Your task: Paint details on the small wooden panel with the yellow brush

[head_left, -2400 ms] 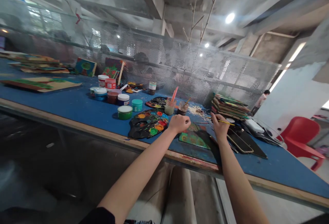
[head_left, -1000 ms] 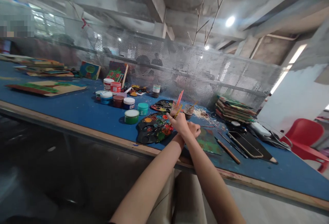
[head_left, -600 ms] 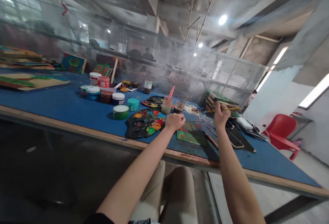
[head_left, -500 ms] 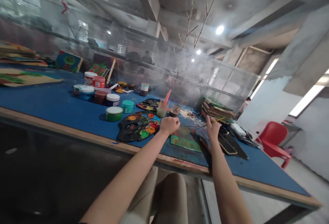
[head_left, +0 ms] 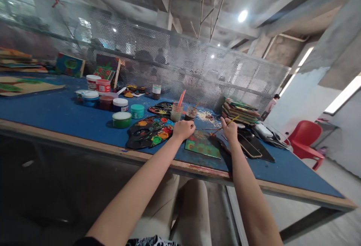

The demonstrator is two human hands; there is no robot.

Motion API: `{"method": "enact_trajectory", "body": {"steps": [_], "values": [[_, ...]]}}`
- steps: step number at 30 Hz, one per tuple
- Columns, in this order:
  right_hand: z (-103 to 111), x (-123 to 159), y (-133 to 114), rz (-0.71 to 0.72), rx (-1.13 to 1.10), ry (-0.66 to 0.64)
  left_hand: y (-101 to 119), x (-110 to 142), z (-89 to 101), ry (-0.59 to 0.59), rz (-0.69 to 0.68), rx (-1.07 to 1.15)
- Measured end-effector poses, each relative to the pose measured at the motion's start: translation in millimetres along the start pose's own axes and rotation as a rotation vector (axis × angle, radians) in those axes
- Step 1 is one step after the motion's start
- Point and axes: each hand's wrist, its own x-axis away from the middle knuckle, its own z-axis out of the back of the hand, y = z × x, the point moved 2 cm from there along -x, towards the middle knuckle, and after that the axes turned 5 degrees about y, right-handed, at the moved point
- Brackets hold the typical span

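My right hand (head_left: 230, 130) is closed around a slim paintbrush (head_left: 235, 118) with a yellow handle. Its tip slants down to the upper right edge of a small painted panel (head_left: 203, 146), green with reddish-orange spots, flat on the table. My left hand (head_left: 183, 129) is curled shut at the panel's upper left, beside a black palette (head_left: 141, 142) dabbed with orange, green, red and blue paint. Its fingertips are turned away, so I cannot see what they hold. A thin dark stick lies between the hands. Just behind are a dark-water jar (head_left: 190, 113) and a cloudy jar (head_left: 176, 113) holding pink sticks.
Several paint tubs, including a green tub (head_left: 122, 120), stand left on the blue table (head_left: 84, 120). A stack of panels (head_left: 239, 111), a phone-like case (head_left: 251, 149) and a white device (head_left: 263, 130) lie right. Behind rises a perforated metal screen (head_left: 180, 61); a red chair (head_left: 306, 138) stands beyond.
My view has tilted down slightly, shifting the scene. The brush in my right hand now slopes more steeply, its tip at the panel's edge. My left hand stays curled in nearly the same place.
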Motion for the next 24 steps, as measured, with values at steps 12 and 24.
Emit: {"method": "enact_trajectory", "body": {"steps": [12, 24], "values": [[2.8, 4.2, -4.3, 0.014, -0.019, 0.012, 2.7, 1.7, 0.3, -0.014, -0.076, -0.044], [-2.8, 3.8, -2.8, 0.017, -0.024, -0.044, 29.2, 23.0, 4.1, -0.166, -0.727, 0.033]]}}
